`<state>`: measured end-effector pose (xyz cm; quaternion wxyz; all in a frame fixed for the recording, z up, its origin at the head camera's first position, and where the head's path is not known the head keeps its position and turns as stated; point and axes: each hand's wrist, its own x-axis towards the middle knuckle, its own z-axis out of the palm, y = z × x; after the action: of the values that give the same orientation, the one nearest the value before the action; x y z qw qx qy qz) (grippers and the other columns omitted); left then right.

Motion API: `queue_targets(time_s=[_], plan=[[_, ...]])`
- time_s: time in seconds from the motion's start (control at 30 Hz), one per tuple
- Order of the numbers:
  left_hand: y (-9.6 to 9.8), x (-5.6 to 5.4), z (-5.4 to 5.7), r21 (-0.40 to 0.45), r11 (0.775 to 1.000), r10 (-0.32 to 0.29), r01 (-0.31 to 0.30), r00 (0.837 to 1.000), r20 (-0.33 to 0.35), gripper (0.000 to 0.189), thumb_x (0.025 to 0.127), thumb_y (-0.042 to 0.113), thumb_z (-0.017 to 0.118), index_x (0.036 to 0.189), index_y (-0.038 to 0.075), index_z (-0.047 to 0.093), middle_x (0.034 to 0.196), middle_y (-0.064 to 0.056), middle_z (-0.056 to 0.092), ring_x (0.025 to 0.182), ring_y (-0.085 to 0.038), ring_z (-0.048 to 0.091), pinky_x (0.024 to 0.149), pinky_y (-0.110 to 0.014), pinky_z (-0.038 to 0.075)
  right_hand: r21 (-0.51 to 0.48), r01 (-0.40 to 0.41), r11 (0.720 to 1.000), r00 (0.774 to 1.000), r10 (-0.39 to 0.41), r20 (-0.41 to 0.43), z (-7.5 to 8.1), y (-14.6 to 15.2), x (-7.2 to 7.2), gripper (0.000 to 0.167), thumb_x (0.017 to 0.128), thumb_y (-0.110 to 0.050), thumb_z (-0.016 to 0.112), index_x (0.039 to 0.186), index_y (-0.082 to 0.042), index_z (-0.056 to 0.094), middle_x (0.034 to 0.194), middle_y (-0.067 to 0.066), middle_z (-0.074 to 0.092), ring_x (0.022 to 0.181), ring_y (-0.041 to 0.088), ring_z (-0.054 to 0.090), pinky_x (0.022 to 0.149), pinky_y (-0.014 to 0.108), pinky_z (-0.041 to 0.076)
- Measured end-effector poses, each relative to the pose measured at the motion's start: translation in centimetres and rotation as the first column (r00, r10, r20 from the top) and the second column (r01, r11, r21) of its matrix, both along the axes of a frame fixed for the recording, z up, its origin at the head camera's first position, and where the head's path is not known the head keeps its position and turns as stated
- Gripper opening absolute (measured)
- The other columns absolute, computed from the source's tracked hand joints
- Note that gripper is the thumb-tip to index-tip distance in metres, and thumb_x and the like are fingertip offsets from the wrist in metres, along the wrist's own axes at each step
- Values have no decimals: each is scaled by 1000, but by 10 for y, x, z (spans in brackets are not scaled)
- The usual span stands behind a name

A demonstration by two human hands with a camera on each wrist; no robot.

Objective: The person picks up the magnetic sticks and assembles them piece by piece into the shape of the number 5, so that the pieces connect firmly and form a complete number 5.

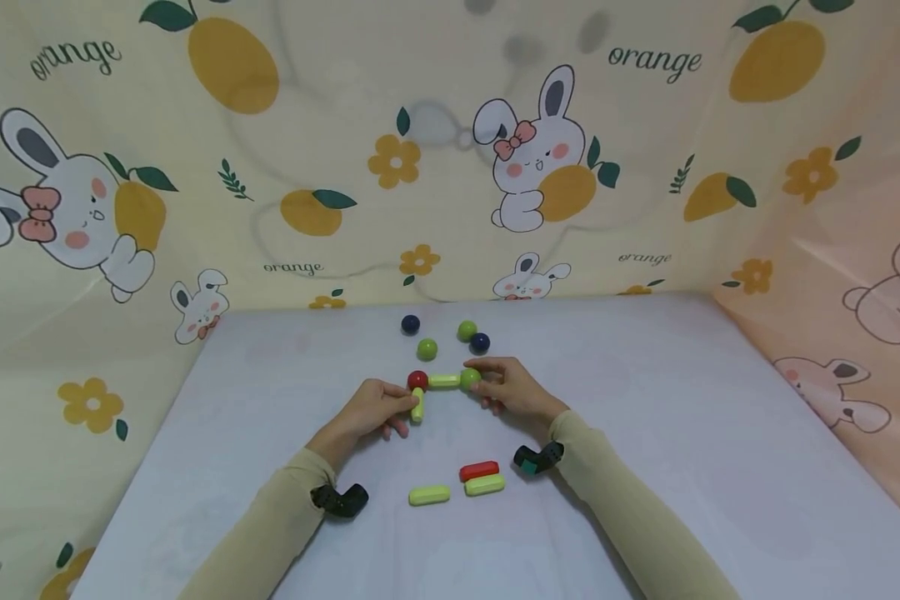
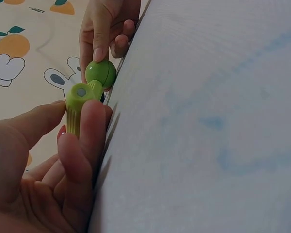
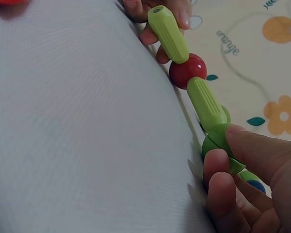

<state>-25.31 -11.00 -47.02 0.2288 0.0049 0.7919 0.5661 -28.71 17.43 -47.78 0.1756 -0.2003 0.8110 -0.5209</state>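
Observation:
A red ball (image 1: 417, 380) joins two yellow-green rods at a corner. One rod (image 1: 417, 406) points toward the person, and my left hand (image 1: 372, 408) pinches it between thumb and fingers. The other rod (image 3: 206, 103) runs rightward from the red ball to a green ball (image 1: 470, 380). My right hand (image 1: 519, 387) grips that green ball with thumb and fingertips. In the left wrist view, the near rod (image 2: 76, 110) shows a round grey spot on its end, and the green ball (image 2: 101, 74) sits behind it under the right fingers.
Beyond the hands lie two green balls (image 1: 427, 349) and two dark blue balls (image 1: 410, 325). Nearer the person are a red rod (image 1: 479, 472) and two loose yellow-green rods (image 1: 429, 496). A printed cloth (image 1: 450, 283) stands along the back of the white table (image 1: 270, 350).

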Motion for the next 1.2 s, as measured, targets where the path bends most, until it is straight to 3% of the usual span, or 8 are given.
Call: queue_targets(time_s=[0.1,0.33,0.77,0.9,1.03,1.2], plan=[[0,1,-1,-7,1000,-1,1,1000,3,39,98,24,67,126,-4,66,92,-4,76,58,-9,67,48,-18,44,5,1,1000,1000,-1,-6,-1,0,1,48,99,-10,63,144,1,51,88,20,66,60,14,55,53,22,49],[0,0,3,-12,1000,7,-7,1000,6,38,98,23,67,126,-2,67,95,-6,76,58,-9,67,47,-19,45,6,3,1000,1000,-3,-12,2,-2,0,46,100,-11,62,144,-2,52,129,22,59,64,14,57,56,22,50],[-3,0,5,-20,1000,12,-11,1000,9,36,98,22,67,124,-2,67,93,-6,76,58,-9,67,47,-18,45,16,-12,1000,999,13,-29,2,-7,-5,47,100,-11,62,145,-2,50,140,24,55,66,14,59,57,23,51],[-5,0,4,-22,1000,3,-3,1000,4,38,98,23,67,126,-4,66,93,-6,76,58,-9,67,47,-19,45,19,-5,1000,1000,4,3,5,-7,-5,50,100,-11,62,147,-4,49,146,23,52,69,14,63,61,24,54],[-5,-1,3,-16,1000,3,-3,1000,6,38,98,22,67,126,-4,66,92,-6,76,58,-8,67,47,-19,44,16,16,1000,1000,-16,24,13,-1,-4,52,100,-11,62,149,-6,47,149,21,51,76,15,67,70,27,58],[0,-1,4,-8,1000,-10,10,1000,8,37,98,20,66,126,-4,66,91,-6,76,57,-8,67,47,-18,44,0,85,996,996,-85,-16,25,12,-5,48,101,-14,61,146,-5,50,146,20,54,80,17,70,75,28,60]])
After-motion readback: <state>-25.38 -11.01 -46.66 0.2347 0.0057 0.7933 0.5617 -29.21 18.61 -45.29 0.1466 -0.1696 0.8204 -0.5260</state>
